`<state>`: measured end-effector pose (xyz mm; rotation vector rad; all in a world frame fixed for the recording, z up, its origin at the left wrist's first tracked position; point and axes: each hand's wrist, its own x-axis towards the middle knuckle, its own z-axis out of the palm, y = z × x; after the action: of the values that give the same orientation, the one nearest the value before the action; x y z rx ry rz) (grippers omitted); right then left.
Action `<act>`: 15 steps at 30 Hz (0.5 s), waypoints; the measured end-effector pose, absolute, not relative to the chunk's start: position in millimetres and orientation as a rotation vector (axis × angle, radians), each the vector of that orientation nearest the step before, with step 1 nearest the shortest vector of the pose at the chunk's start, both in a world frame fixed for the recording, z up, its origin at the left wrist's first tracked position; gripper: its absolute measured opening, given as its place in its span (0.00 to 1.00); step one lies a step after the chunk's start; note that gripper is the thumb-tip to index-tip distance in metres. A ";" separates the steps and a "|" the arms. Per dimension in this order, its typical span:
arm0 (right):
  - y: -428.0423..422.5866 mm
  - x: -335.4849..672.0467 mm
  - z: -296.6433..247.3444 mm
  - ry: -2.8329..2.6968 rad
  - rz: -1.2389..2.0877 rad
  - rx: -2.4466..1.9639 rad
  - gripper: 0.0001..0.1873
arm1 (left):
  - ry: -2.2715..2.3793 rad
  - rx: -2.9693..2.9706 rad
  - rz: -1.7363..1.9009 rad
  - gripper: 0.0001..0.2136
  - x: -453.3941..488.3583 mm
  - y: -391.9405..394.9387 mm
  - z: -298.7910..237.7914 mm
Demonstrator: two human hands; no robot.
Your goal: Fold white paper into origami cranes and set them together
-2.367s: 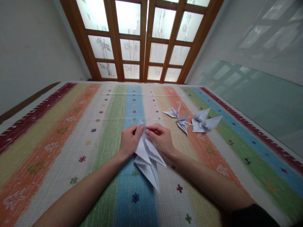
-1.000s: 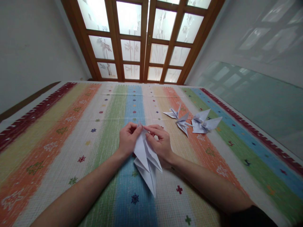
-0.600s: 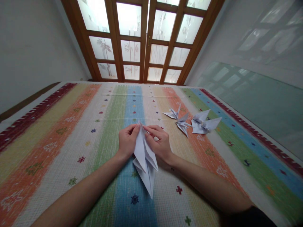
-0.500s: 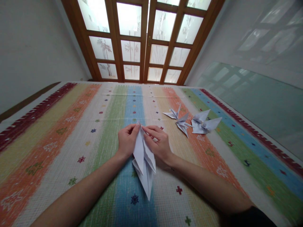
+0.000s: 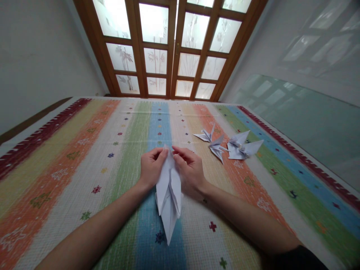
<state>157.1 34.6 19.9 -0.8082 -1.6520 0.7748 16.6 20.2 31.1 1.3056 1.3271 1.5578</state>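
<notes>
While the left hand (image 5: 152, 165) pinches the folded paper (image 5: 174, 183) by its far tip, roughly midway between the side edges of the surface (image 5: 70, 150), uneven pressure could crease that point; whether the right hand (image 5: 191, 168) grips too, I cannot tell.

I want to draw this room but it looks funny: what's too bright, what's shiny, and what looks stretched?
Head view: the upper-left glass pane glares nearly white; head view: the right wall shows shiny, pane-like reflections; head view: the door frame spreads outward toward the top, probably lens stretching.
</notes>
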 end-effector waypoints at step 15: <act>31.1 153.6 21.2 -1.693 0.621 -0.735 0.12 | 1.251 1.199 1.636 0.08 20.1 22.3 29.4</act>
<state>153.6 31.1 21.2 -0.7346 -1.6932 0.6209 20.1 22.3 29.4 1.1993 1.2514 1.6357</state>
